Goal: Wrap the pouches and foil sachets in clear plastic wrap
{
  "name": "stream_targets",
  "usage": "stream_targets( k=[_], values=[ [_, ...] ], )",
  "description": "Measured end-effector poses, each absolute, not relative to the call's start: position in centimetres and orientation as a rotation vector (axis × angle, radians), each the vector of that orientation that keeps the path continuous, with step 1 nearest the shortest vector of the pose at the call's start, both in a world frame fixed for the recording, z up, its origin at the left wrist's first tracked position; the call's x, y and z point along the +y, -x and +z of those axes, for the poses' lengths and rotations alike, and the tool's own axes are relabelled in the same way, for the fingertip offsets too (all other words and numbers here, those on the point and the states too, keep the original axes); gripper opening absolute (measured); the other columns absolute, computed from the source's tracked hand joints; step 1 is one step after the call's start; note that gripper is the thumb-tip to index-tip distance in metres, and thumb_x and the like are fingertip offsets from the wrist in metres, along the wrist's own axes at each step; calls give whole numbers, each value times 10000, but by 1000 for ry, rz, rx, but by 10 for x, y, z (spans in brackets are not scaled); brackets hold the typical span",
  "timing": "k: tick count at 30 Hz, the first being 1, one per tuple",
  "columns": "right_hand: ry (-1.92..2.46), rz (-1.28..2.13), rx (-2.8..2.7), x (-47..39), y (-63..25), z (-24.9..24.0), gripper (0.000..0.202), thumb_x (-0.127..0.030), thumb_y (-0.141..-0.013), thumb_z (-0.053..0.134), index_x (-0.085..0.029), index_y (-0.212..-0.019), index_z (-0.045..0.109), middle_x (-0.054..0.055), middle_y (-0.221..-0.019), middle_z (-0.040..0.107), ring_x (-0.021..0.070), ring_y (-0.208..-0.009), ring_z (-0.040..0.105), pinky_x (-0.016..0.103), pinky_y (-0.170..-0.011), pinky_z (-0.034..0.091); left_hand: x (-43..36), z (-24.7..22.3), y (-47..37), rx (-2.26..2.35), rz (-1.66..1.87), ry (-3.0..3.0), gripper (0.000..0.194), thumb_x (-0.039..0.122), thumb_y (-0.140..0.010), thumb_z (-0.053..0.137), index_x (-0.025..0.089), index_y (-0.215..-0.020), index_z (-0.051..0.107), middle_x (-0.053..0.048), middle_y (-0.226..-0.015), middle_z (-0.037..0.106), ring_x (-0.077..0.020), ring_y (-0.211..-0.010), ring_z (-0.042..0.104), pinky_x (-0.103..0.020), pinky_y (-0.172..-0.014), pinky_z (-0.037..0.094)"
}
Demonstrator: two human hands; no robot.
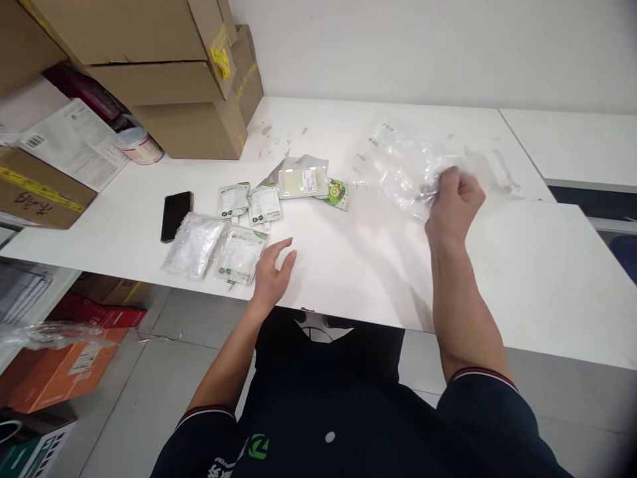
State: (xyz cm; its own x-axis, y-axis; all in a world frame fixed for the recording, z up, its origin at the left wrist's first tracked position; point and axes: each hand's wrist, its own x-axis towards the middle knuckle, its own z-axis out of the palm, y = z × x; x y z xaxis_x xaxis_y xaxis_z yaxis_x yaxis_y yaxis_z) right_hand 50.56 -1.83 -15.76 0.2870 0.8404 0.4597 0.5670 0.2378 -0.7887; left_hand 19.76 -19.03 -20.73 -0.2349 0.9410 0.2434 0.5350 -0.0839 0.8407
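My right hand (454,202) is closed on a crumpled clear plastic bag (405,166) above the right part of the white table; the bag is partly blurred. My left hand (273,272) has thumb and fingers apart, with nothing between them. Just left of it lies a white-and-green spouted pouch (242,255), beside a folded clear plastic packet (194,245). Farther back are two smaller spouted pouches (265,204) and a pale green packet (303,182) with a label. Under that packet, a green pouch with a fruit picture (338,194) sticks out.
A black phone (176,216) lies at the left of the table (348,265). Behind it stand a round tin (139,146) and stacked cardboard boxes (199,126). A white wall (423,53) borders the back. An orange box (70,368) sits low at the left.
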Motion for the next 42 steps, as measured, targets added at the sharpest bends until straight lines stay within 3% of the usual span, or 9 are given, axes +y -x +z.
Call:
stream_targets(
  k=[5,12,16,19,21,25,32,37,42],
  values=[
    [1386,835,-1168,-80,-444,-177,565,-789,-842,417,-261,-652,354,-34,-563,339,142,-506,397,293,-468,332,-178,-201,-222,1148,1233,-928,743,605,-809,670,247,-1410,417,-162,-1386,567,-247,-1131,663,-428,-976,523],
    [1600,1437,-1361,-108,-417,-206,646,-836,-841,285,-260,-557,353,-5,-435,405,147,-404,405,312,-449,380,-166,-209,-223,1217,1514,-604,429,538,-745,740,186,-908,558,-14,-852,679,-138,-773,684,-328,-772,556],
    [1578,1004,-1786,-111,-431,-197,707,-785,-883,288,-189,-967,658,141,-966,714,246,-792,661,405,-752,528,-167,-203,-208,1317,1704,-672,285,425,-796,708,189,-829,550,33,-731,627,-92,-669,618,-239,-653,504],
    [1318,849,-1921,-117,-432,-185,769,-730,-876,427,-243,-1470,406,143,-1482,485,305,-1206,571,486,-957,492,-169,-190,-203,1283,1702,-800,238,395,-808,699,184,-832,592,31,-720,620,-95,-671,611,-224,-642,481],
    [1217,970,-1992,-116,-427,-183,892,-679,-819,580,-278,-1552,267,132,-1521,442,321,-1232,555,509,-974,489,-170,-183,-199,1187,1677,-818,203,348,-769,716,183,-835,619,19,-749,643,-123,-737,643,-244,-698,500],
    [1411,1114,-1793,-104,-418,-194,855,-588,-785,674,-203,-1493,389,161,-1276,621,274,-946,658,483,-863,536,-170,-182,-179,1089,1712,-636,132,261,-668,673,189,-755,606,12,-747,649,-188,-850,678,-292,-790,529],
    [1136,1854,-1492,-112,-411,-201,539,-644,-724,721,-161,-959,687,75,-833,702,182,-742,637,322,-677,524,-165,-206,-156,1350,1581,-740,206,323,-749,536,181,-881,606,-52,-906,651,-257,-1015,649,-399,-883,535],
    [1206,1556,-1535,-131,-404,-190,407,-567,-779,688,-173,-882,678,4,-625,629,118,-532,545,262,-531,447,-181,-185,-190,1935,1486,-1644,614,437,-832,643,206,-1361,434,-145,-1377,445,-296,-1293,446,-478,-1015,449],
    [1348,1304,-1601,-132,-400,-186,405,-567,-841,597,-204,-672,536,-37,-492,514,108,-455,471,254,-493,394,-201,-184,-218,2010,900,-2023,773,453,-796,725,241,-1455,380,-147,-1271,487,-330,-1175,501,-527,-954,452]
  ],
)
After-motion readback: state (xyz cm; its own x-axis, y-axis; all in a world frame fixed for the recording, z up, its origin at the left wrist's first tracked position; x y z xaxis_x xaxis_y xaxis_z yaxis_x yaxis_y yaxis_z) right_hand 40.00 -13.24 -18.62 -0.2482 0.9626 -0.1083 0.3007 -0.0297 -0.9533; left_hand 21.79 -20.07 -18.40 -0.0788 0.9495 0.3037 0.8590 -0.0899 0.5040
